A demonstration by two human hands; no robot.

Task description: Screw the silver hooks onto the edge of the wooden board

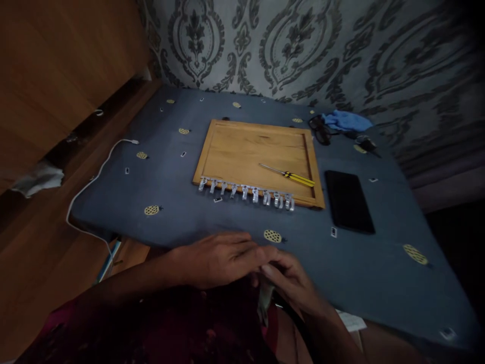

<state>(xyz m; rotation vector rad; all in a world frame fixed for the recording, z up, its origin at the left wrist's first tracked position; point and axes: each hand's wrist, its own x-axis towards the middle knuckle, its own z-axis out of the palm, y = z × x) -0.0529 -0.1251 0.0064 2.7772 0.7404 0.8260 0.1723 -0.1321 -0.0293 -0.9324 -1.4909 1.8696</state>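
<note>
My left hand [217, 258] and my right hand [291, 280] meet at the near edge of the blue cloth-covered table [371, 273], fingers touching each other. The fingers are curled together around something small and pale that I cannot make out. Farther out lies a wooden tray [242, 146] with a row of metal hooks [246, 191] along its near rim. A yellow-and-black screwdriver [290, 175] rests on the tray's right part.
A black phone [349, 200] lies right of the tray. Glasses [320, 129] and a blue cloth [346, 120] sit at the back right. A white cable [94, 177] runs along the left edge beside wooden furniture [49, 65]. Patterned wallpaper stands behind.
</note>
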